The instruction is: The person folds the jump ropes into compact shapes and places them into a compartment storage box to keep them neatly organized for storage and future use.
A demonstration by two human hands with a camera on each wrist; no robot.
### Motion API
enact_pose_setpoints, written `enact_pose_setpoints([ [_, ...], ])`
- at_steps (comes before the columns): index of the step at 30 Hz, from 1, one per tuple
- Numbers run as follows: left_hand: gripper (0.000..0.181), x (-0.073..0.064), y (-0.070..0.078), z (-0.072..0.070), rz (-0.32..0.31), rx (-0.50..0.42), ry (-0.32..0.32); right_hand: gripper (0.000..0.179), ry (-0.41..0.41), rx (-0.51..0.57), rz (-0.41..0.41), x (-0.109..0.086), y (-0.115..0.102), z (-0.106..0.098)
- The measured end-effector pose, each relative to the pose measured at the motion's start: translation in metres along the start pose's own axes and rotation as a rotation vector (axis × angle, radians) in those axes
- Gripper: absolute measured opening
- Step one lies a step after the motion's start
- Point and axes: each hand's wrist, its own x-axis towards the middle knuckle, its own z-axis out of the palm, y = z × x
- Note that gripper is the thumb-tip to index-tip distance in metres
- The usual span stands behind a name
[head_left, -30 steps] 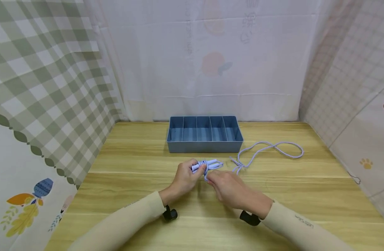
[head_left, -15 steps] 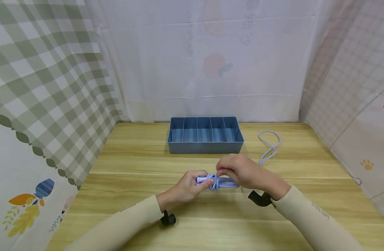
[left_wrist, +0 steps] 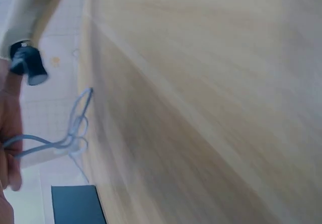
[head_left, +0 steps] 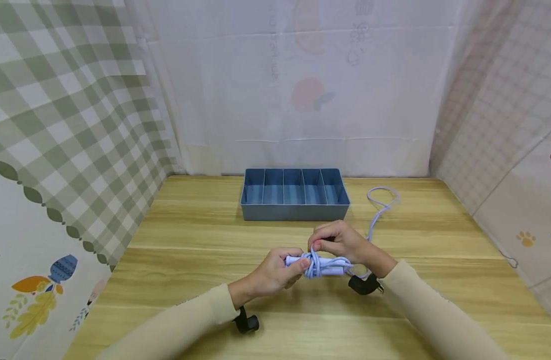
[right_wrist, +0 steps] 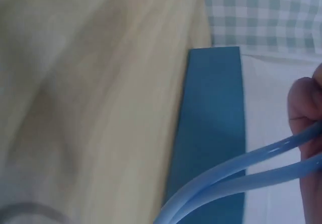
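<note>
A pale lavender jump rope is folded into a bundle, its two handles point(head_left: 333, 270) side by side with cord point(head_left: 312, 265) wound around them. My left hand point(head_left: 272, 272) grips the bundle at its left end, thumb laid across the front. Above the wraps, my right hand point(head_left: 340, 241) pinches a strand of the cord between thumb and fingertips. A loose loop of cord point(head_left: 383, 206) trails onto the table behind the right hand. Two strands of cord point(right_wrist: 241, 183) cross the right wrist view close up. In the left wrist view, cord loops point(left_wrist: 70, 138) hang by the fingers.
A blue-grey organizer box point(head_left: 295, 212) with several compartments stands at the back of the wooden table point(head_left: 198, 225), beyond the hands. A checked cloth point(head_left: 77, 100) hangs on the left, and a pale curtain point(head_left: 221, 90) closes off the back.
The bundle has come right and nearer to me. My right hand rose from below the bundle to above it, pulling a strand. The loose loop has slid left and farther back.
</note>
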Motion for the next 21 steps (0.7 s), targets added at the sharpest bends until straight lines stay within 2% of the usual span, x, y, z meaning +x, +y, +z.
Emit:
enact_pose_setpoints([
  [3, 0.038, 0.003, 0.000, 0.002, -0.022, -0.113, 0.074, 0.018, 0.060, 0.034, 0.036, -0.004, 0.005, 0.008],
  [7, 0.035, 0.007, 0.002, 0.002, -0.074, -0.188, 0.184, 0.029, 0.146, -0.082, 0.093, -0.010, 0.009, 0.023],
  [11, 0.029, 0.013, 0.005, -0.002, -0.119, -0.183, 0.276, 0.026, 0.194, -0.217, 0.153, -0.017, 0.015, 0.039],
  [14, 0.028, 0.016, 0.005, -0.007, -0.129, -0.138, 0.331, 0.020, 0.218, -0.314, 0.172, -0.020, 0.016, 0.049],
  [17, 0.029, 0.017, 0.004, -0.012, -0.132, -0.088, 0.348, 0.014, 0.224, -0.460, 0.194, -0.021, 0.011, 0.056],
  [21, 0.030, 0.016, 0.001, -0.015, -0.130, -0.059, 0.340, 0.014, 0.178, -0.622, 0.266, -0.019, -0.001, 0.061],
])
